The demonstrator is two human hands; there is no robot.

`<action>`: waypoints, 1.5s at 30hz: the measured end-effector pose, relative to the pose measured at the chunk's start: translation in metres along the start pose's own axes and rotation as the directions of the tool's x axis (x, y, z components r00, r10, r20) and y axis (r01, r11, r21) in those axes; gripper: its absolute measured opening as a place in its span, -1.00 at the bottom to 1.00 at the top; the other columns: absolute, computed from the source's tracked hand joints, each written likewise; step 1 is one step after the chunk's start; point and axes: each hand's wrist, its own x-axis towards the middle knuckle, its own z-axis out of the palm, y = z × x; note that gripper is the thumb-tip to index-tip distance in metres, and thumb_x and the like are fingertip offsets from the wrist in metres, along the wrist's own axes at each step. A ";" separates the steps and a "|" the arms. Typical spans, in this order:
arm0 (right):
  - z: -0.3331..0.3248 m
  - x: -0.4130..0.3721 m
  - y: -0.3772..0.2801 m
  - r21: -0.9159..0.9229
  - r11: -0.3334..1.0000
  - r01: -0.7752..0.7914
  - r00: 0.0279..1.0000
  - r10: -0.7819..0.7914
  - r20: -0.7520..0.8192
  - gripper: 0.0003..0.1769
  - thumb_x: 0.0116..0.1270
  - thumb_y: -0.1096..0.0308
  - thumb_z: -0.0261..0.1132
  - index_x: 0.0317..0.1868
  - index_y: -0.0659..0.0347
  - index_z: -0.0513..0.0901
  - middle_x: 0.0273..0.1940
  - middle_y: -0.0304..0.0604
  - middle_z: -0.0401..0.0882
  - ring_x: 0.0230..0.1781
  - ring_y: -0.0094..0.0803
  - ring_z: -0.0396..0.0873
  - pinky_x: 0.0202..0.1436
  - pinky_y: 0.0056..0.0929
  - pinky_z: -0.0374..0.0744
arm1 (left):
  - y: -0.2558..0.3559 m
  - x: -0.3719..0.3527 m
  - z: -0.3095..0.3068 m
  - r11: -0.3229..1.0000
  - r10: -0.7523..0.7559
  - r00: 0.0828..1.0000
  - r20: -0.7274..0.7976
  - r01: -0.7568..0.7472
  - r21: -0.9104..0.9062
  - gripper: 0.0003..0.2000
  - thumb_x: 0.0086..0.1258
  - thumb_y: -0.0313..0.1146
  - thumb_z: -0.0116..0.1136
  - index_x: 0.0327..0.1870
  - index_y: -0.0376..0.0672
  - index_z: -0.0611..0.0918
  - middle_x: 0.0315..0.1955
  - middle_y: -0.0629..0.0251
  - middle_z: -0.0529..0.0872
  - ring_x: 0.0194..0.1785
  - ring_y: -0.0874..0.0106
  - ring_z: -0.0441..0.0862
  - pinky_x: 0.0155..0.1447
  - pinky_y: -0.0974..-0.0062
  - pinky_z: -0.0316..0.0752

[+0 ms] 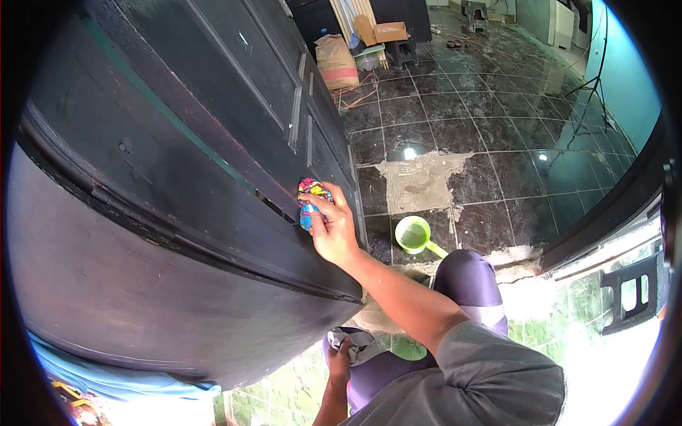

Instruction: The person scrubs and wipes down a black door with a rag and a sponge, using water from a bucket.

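Observation:
My right hand (332,226) is closed around a bunched, multicoloured cloth (310,195) and presses it to the black panelled door (234,121). Just beside the cloth, a dark slot shows in the door's edge. Low in the view, my left hand (341,357) rests by my knee, its fingers closed on a crumpled grey-white cloth (361,346). On the floor to the right of the door stands a lime-green dipper (413,234) with a handle; greyish contents show inside it.
Dark glossy tiles (490,128) cover the floor, with a bare cement patch (420,183) near the dipper. A paper sack (336,62) and cardboard box (391,31) stand at the back. A black stool (632,295) lies at right; a blue cloth (121,376) hangs lower left.

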 end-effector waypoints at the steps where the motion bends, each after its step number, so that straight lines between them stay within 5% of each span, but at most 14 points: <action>1: 0.000 -0.003 0.009 -0.024 1.000 -0.007 1.000 0.007 0.008 -0.58 0.33 0.64 0.22 0.13 0.15 0.77 0.29 0.21 0.50 0.21 0.18 0.62 0.31 -0.12 0.61 | -0.002 0.000 -0.004 1.000 0.002 1.000 -0.012 -0.002 0.015 -0.65 0.50 -0.30 0.38 0.21 -0.21 0.62 -0.11 0.37 0.73 -0.09 0.49 0.67 0.02 0.46 0.57; 7: -0.013 -0.020 0.031 -0.206 0.978 -0.030 0.999 0.035 0.019 -0.62 0.38 0.60 0.23 0.15 0.16 0.76 0.30 0.16 0.49 0.20 0.16 0.63 0.30 -0.14 0.61 | 0.005 0.003 0.006 1.000 -0.017 1.000 0.024 0.018 -0.013 -0.68 0.48 -0.30 0.39 0.15 -0.20 0.65 -0.13 0.37 0.74 -0.13 0.49 0.67 -0.01 0.45 0.58; 10: -0.011 -0.004 0.007 -0.033 0.998 -0.057 0.994 0.060 0.088 -0.56 0.41 0.60 0.18 0.24 0.14 0.71 0.32 0.22 0.45 0.24 0.18 0.59 0.35 -0.10 0.57 | -0.011 0.014 -0.002 1.000 0.002 1.000 0.018 -0.002 0.023 -0.69 0.47 -0.27 0.39 0.12 -0.20 0.65 -0.13 0.36 0.74 -0.16 0.47 0.67 -0.03 0.46 0.57; 13: -0.017 -0.034 0.049 -0.205 0.978 0.027 0.998 -0.014 0.062 -0.51 0.43 0.58 0.14 0.32 0.12 0.67 0.32 0.27 0.44 0.30 0.22 0.55 0.39 -0.07 0.55 | -0.002 0.006 0.004 0.988 -0.011 0.999 -0.051 0.018 0.152 -0.67 0.46 -0.27 0.41 0.12 -0.20 0.65 -0.13 0.36 0.73 -0.16 0.48 0.66 -0.03 0.47 0.57; 17: -0.016 -0.077 0.103 -0.287 0.851 -0.439 0.895 0.444 -0.053 -0.56 0.45 0.57 0.14 0.28 0.20 0.68 0.31 0.25 0.47 0.28 0.21 0.56 0.41 -0.07 0.52 | -0.004 0.007 -0.003 1.000 0.001 0.999 0.042 -0.002 0.027 -0.66 0.48 -0.28 0.40 0.17 -0.21 0.64 -0.12 0.36 0.74 -0.11 0.49 0.67 0.00 0.47 0.58; 21: 0.015 0.009 -0.005 -0.086 0.985 0.149 0.987 -0.154 -0.046 -0.61 0.57 0.44 0.17 0.33 0.20 0.66 0.41 0.22 0.43 0.42 0.16 0.47 0.51 -0.07 0.45 | -0.007 0.003 0.002 1.000 0.016 0.997 -0.076 -0.017 -0.018 -0.64 0.47 -0.26 0.43 0.17 -0.20 0.64 -0.13 0.35 0.74 -0.10 0.48 0.69 0.01 0.47 0.59; 25: 0.071 0.171 -0.142 0.028 0.798 0.602 0.796 -0.596 -0.109 -0.62 0.56 0.39 0.20 0.32 0.17 0.63 0.33 0.23 0.40 0.36 0.19 0.47 0.42 -0.01 0.49 | -0.011 0.006 0.003 0.999 -0.002 0.995 -0.101 0.006 0.042 -0.86 0.53 -0.37 0.32 -0.01 -0.11 0.64 -0.32 0.42 0.69 -0.29 0.53 0.65 -0.17 0.47 0.57; 28: 0.104 0.268 -0.233 0.135 0.816 0.562 0.826 -0.562 -0.038 -0.64 0.56 0.34 0.19 0.30 0.14 0.63 0.30 0.26 0.50 0.37 0.28 0.43 0.43 0.08 0.44 | -0.018 0.016 -0.007 0.999 0.030 0.993 -0.112 -0.034 -0.036 -0.82 0.51 -0.32 0.36 0.01 -0.13 0.67 -0.26 0.41 0.73 -0.26 0.52 0.67 -0.15 0.48 0.58; 29: 0.107 0.293 -0.249 0.255 0.688 0.679 0.729 -0.672 -0.128 -0.47 0.45 0.43 0.30 0.42 0.26 0.53 0.38 0.27 0.40 0.44 0.15 0.40 0.52 0.03 0.36 | -0.018 0.015 -0.009 0.997 0.043 0.992 -0.117 -0.051 -0.063 -0.81 0.50 -0.32 0.36 0.02 -0.14 0.67 -0.26 0.41 0.73 -0.25 0.52 0.67 -0.15 0.48 0.58; 32: 0.103 0.269 -0.207 0.190 0.715 0.672 0.738 -0.669 -0.093 -0.47 0.47 0.33 0.29 0.42 0.17 0.53 0.41 0.17 0.38 0.47 0.24 0.32 0.50 0.09 0.37 | -0.015 0.013 -0.010 0.991 -0.036 0.994 -0.103 0.023 -0.133 -0.73 0.49 -0.27 0.41 0.07 -0.15 0.64 -0.19 0.41 0.74 -0.16 0.51 0.67 -0.05 0.49 0.58; 33: 0.089 0.231 -0.188 0.177 0.782 0.597 0.802 -0.589 -0.101 -0.62 0.59 0.32 0.16 0.33 0.15 0.63 0.32 0.25 0.52 0.41 0.23 0.43 0.46 0.01 0.44 | -0.015 0.010 -0.008 0.994 -0.032 0.994 -0.108 0.020 -0.111 -0.73 0.49 -0.26 0.41 0.06 -0.15 0.65 -0.19 0.41 0.74 -0.16 0.52 0.67 -0.05 0.49 0.58; 36: 0.043 0.121 -0.076 0.008 0.875 0.485 0.873 -0.485 0.052 -0.51 0.65 0.34 0.05 0.50 0.17 0.54 0.55 0.13 0.38 0.61 0.08 0.27 0.66 -0.07 0.24 | -0.009 0.003 -0.005 0.998 0.000 0.992 -0.130 -0.008 -0.065 -0.73 0.50 -0.24 0.41 0.06 -0.15 0.65 -0.19 0.41 0.74 -0.16 0.53 0.67 -0.05 0.48 0.58; 41: -0.017 -0.075 0.068 -0.279 0.958 0.061 0.993 -0.029 0.118 -0.42 0.49 0.60 0.06 0.51 0.33 0.49 0.43 0.18 0.51 0.51 0.16 0.36 0.61 -0.03 0.31 | -0.015 0.013 0.002 0.991 0.046 0.993 -0.110 -0.059 -0.117 -0.70 0.50 -0.24 0.41 0.10 -0.17 0.64 -0.18 0.38 0.75 -0.15 0.52 0.67 -0.04 0.48 0.59; 45: 0.013 0.034 -0.036 -0.153 0.896 0.417 0.909 -0.405 0.102 -0.31 0.42 0.54 0.22 0.56 0.38 0.36 0.45 0.29 0.43 0.42 0.23 0.47 0.51 -0.01 0.43 | -0.018 0.024 0.015 0.996 0.012 0.990 -0.139 -0.024 -0.085 -0.69 0.48 -0.27 0.42 0.12 -0.17 0.63 -0.17 0.39 0.75 -0.14 0.52 0.67 -0.03 0.48 0.58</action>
